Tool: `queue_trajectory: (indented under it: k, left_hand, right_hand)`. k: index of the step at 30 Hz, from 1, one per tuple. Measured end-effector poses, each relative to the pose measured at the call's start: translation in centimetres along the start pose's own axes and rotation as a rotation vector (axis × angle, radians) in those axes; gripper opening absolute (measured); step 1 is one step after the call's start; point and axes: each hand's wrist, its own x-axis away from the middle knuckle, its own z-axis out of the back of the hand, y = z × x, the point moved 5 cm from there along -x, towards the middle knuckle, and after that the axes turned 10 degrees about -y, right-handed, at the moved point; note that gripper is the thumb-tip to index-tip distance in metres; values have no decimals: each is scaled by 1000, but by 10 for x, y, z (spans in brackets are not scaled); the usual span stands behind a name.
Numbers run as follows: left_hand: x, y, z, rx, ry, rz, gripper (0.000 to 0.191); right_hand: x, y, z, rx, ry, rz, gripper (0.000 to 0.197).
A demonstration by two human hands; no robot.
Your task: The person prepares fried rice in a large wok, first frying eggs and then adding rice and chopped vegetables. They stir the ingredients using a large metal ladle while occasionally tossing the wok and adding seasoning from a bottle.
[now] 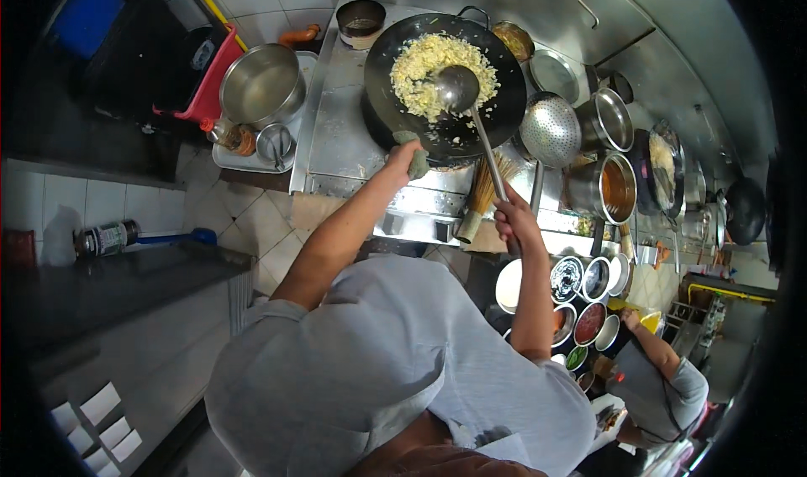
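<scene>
A large black wok [384, 67] sits on the steel range, holding a pale yellow heap of food [419, 58] that looks like fried rice with egg. My left hand [403, 160] grips the near rim of the wok through a folded green cloth [417, 164]. In my right hand [518, 218] is the long handle of a steel ladle [459, 88], its bowl resting down among the food. A bamboo wok brush [482, 190] lies between my two hands, at the front of the range. Right of the wok is a perforated steel strainer [550, 129], its handle running close to my right hand.
On the left, a tray [227, 160] bears a big steel pot [261, 83], a bottle [228, 136] and a small metal cup [274, 143]. Steel pots [602, 187] stand at right. Ingredient bowls [591, 322] crowd beside my right arm; another person [652, 376] works beyond them.
</scene>
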Motion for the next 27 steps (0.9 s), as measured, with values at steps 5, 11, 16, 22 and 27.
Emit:
queue_trajectory:
  k: [5, 11, 16, 22, 27]
  left_hand:
    - [-10, 3, 11, -13, -80, -4, 8]
    - [-3, 0, 11, 7, -14, 7, 15]
    - [21, 3, -8, 4, 69, 195, 24]
    - [0, -2, 2, 36, -13, 72, 24]
    - [52, -7, -15, 177, -37, 79, 6]
  right_hand:
    - [13, -32, -29, 125, 19, 146, 64]
    - [4, 2, -13, -138, -88, 9, 64]
    - [-28, -23, -16, 72, -11, 205, 65]
    - [-45, -3, -25, -384, -151, 136, 66]
    - [82, -24, -45, 562, -58, 33, 65]
